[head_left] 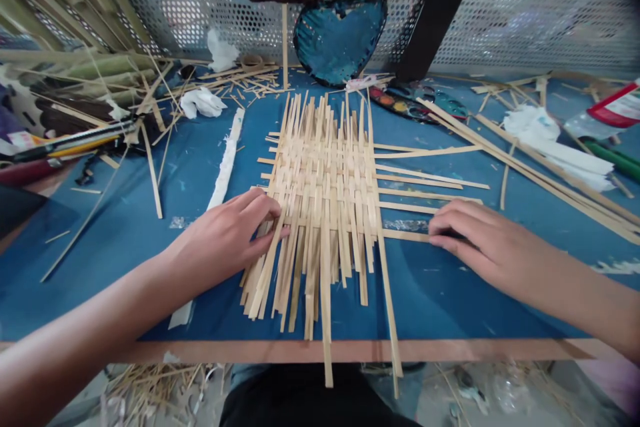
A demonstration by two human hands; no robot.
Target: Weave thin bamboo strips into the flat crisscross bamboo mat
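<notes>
Flat on the blue desk [440, 293], at mid-surface: a half-woven mat of pale bamboo strips [325, 193], long loose ends trailing toward the near edge; at its lower left edge, the left hand [225, 233], grip spread, fingers [263, 210] lying over the strips, no pinch; at its right side, the right hand [495, 240], fingers [443, 227] together on the end of a crosswise strip, pinch or mere touch impossible to tell; beyond the mat, a paint palette [405, 107] and a blue heart-shaped panel [340, 40] before a perforated metal screen [500, 7]; farther left, a utility knife [75, 143] and crumpled white tissue [203, 101]; farther right, a pile of loose bamboo strips [530, 160].
</notes>
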